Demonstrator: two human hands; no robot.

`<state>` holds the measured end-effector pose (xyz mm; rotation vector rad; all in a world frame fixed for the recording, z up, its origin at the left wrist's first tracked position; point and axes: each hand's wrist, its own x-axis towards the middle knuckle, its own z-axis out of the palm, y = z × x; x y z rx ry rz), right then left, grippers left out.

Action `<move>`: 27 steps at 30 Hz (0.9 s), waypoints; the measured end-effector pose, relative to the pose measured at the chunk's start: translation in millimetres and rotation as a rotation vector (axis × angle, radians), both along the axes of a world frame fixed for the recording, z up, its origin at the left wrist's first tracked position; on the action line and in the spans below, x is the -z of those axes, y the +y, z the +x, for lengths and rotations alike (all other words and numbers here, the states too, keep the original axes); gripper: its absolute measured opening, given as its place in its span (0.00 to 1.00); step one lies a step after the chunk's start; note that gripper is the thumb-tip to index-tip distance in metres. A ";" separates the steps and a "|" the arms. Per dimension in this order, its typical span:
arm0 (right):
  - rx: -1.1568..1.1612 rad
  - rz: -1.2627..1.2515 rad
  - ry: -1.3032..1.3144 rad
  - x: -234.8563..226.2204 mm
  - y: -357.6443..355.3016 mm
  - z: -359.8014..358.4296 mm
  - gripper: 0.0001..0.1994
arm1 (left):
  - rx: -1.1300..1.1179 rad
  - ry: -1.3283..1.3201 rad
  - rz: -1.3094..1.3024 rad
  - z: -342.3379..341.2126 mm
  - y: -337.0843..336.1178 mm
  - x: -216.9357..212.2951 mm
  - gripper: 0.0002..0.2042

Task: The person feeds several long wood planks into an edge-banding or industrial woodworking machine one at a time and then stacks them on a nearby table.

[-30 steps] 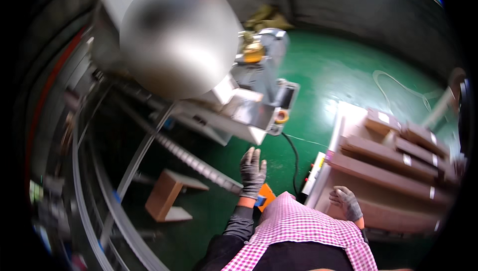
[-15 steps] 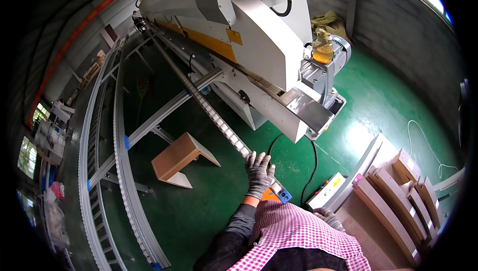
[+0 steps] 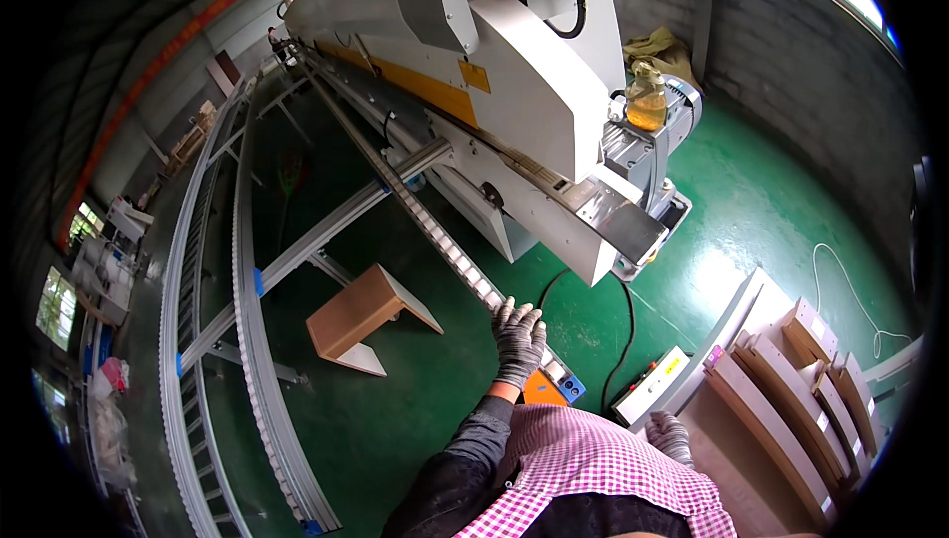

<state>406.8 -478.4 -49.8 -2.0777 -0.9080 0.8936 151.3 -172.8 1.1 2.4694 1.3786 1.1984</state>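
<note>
Head view: left hand (image 3: 519, 342), right hand (image 3: 671, 437), one roller rail (image 3: 457, 259).
My left hand, in a striped glove, lies across the rail near its close end, touching it; whether it grips, I cannot tell. The rail runs off beside a white machine (image 3: 539, 74). My right hand, gloved, sits partly behind my checked apron (image 3: 613, 459), near the brown boards (image 3: 769, 427); clenched or loose, I cannot tell. Brown angled stand (image 3: 354, 311): on green floor (image 3: 341, 419), left of the rail.
</note>
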 end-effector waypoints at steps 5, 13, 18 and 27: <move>0.338 0.258 -0.099 39.3 -36.4 37.7 0.11 | -0.007 -0.002 0.002 -3.4 0.9 0.8 0.12; 0.587 0.047 -0.611 49.7 -129.8 97.2 0.14 | -0.015 -0.002 0.023 1.8 1.7 5.6 0.10; 0.652 -0.251 -0.741 49.7 -159.1 98.2 0.20 | -0.008 0.006 0.030 0.3 2.6 6.4 0.10; 0.508 -0.626 -0.709 45.5 -144.0 71.7 0.27 | -0.011 0.030 0.022 0.6 3.3 4.9 0.09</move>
